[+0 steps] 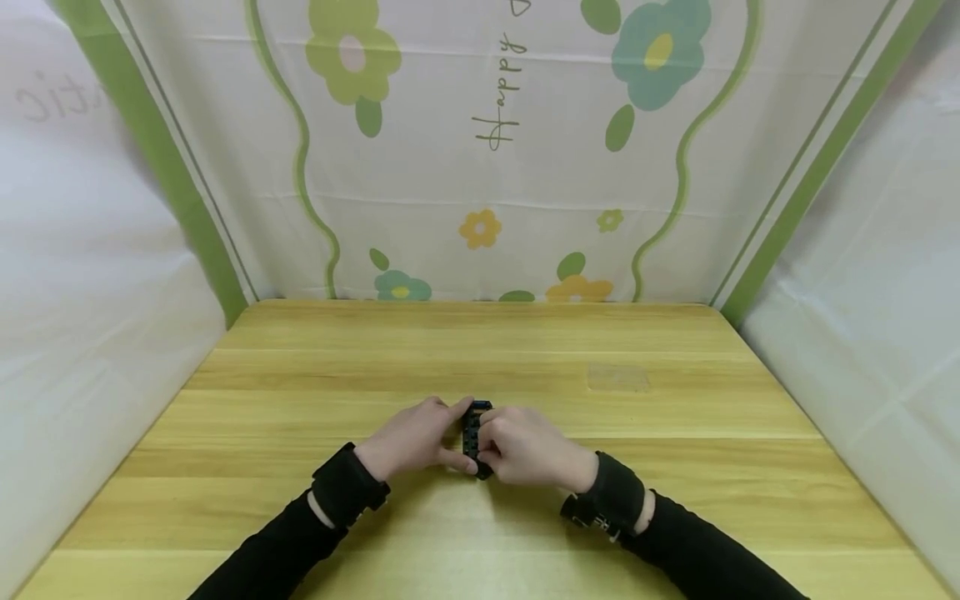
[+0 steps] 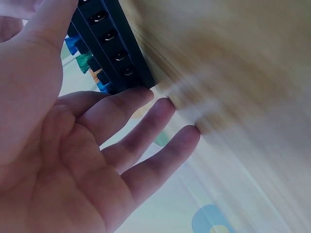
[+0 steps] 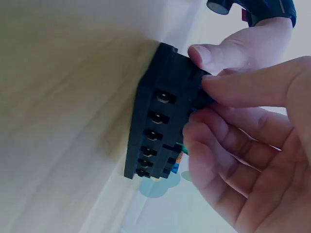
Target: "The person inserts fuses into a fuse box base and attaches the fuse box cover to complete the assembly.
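A black fuse block (image 1: 471, 433) lies lengthwise on the table in the head view. Metal terminals line its side (image 3: 158, 119), and coloured blade fuses (image 2: 83, 63) in blue, green and orange stick out of its top. My left hand (image 1: 412, 437) holds the block at its two ends, thumb at the near end and index finger at the far end; its other fingers reach out in the left wrist view. Over the block's near part, my right hand (image 1: 528, 446) pinches a small blue fuse (image 3: 203, 99), mostly hidden by thumb and fingers.
A thin clear plastic piece (image 1: 617, 378) lies on the wooden table (image 1: 300, 367) to the back right. White fabric with printed flowers (image 1: 420, 167) hangs behind the table and along both sides. Black bands with cameras (image 1: 615, 496) wrap both wrists.
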`<state>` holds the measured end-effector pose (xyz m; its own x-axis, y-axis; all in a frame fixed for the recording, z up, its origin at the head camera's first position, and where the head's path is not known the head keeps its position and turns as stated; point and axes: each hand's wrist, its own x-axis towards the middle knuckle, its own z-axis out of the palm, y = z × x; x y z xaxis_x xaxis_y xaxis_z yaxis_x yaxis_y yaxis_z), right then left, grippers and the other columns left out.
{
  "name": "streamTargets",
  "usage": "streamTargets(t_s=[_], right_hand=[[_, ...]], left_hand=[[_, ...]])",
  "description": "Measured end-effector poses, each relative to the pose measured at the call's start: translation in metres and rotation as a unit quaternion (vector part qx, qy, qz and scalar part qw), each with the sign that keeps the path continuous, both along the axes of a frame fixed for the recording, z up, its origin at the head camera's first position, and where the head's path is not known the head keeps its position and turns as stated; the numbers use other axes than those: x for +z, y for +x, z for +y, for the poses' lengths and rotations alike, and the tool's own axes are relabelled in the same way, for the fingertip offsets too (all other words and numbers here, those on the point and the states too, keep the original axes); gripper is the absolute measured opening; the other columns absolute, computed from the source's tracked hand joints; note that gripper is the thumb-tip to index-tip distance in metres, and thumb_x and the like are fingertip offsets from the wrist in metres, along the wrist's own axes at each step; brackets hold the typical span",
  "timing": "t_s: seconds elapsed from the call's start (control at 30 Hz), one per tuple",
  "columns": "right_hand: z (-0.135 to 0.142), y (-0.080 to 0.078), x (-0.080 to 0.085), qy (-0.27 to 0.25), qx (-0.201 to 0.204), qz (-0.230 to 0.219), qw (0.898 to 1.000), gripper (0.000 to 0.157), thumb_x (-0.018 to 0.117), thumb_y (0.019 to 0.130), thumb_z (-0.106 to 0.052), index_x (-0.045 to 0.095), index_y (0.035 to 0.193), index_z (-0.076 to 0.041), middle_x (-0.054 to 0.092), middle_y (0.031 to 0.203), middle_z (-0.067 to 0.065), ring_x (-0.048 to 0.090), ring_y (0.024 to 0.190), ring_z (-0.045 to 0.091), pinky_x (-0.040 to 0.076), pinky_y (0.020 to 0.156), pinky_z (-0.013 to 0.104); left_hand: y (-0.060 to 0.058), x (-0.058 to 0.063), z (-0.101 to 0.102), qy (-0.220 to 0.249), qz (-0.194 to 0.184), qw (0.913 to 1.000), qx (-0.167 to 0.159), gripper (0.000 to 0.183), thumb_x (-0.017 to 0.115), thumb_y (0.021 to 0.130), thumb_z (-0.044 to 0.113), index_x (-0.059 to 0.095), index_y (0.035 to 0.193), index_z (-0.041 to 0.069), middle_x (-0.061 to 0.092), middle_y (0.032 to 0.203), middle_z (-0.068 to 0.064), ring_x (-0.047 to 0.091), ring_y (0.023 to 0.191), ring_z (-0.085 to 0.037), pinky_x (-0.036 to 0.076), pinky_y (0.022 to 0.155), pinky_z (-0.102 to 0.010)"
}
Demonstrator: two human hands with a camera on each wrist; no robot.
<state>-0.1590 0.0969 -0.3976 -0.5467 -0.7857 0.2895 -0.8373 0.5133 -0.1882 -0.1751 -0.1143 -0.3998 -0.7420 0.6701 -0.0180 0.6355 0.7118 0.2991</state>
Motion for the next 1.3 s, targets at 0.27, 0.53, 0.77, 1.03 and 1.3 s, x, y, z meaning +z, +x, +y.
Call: streamTargets(t_s=[0.27,0.53,0.77,1.03,1.3], right_hand=[[0.002,0.002,0.001,0.008,0.002,-0.010,1.000,0.021,0.067,0.079,-0.007,0.062,0.066,-0.023,0.050,0.071,-0.013,0.045,0.060,0.000,0.036,0.057,0.011],[-0.004,0.002,0.002,0.001,-0.006,0.008,1.000,0.033,0.057,0.075,0.000,0.043,0.057,-0.023,0.039,0.063,-0.010,0.032,0.054,0.005,0.024,0.051,0.016],[-0.001,-0.004,0.010,0.024,0.000,-0.036,0.999,0.020,0.067,0.081,-0.006,0.067,0.068,-0.021,0.053,0.070,-0.013,0.047,0.062,0.000,0.036,0.056,0.012],[0.002,-0.003,0.016,0.028,-0.009,-0.060,0.998,0.013,0.066,0.083,-0.009,0.072,0.076,-0.019,0.056,0.075,-0.014,0.048,0.062,-0.002,0.038,0.054,0.012],[-0.002,0.000,0.012,0.038,-0.007,-0.015,0.999,0.027,0.063,0.083,-0.006,0.056,0.064,-0.024,0.045,0.066,-0.013,0.039,0.055,0.002,0.029,0.051,0.014]], left_hand=[[0.002,-0.001,0.002,-0.004,-0.003,1.0000,-0.003,0.098,0.063,0.076,0.066,0.035,0.148,0.005,0.059,0.114,-0.013,0.053,0.097,-0.018,0.041,0.072,-0.027],[0.001,0.002,0.002,-0.004,0.013,0.9999,-0.008,0.097,0.065,0.076,0.063,0.036,0.147,0.004,0.060,0.108,-0.012,0.052,0.093,-0.018,0.040,0.069,-0.025],[-0.002,0.003,0.000,-0.009,0.004,1.0000,0.000,0.097,0.064,0.076,0.064,0.035,0.148,0.006,0.059,0.113,-0.012,0.053,0.098,-0.019,0.041,0.072,-0.027],[-0.002,0.001,0.000,-0.017,-0.002,0.9998,0.003,0.097,0.063,0.076,0.066,0.035,0.148,0.008,0.058,0.115,-0.012,0.053,0.099,-0.018,0.040,0.071,-0.026],[-0.001,0.000,0.000,-0.008,0.007,0.9999,-0.003,0.097,0.064,0.076,0.065,0.036,0.147,0.006,0.060,0.112,-0.012,0.053,0.097,-0.018,0.040,0.072,-0.026]])
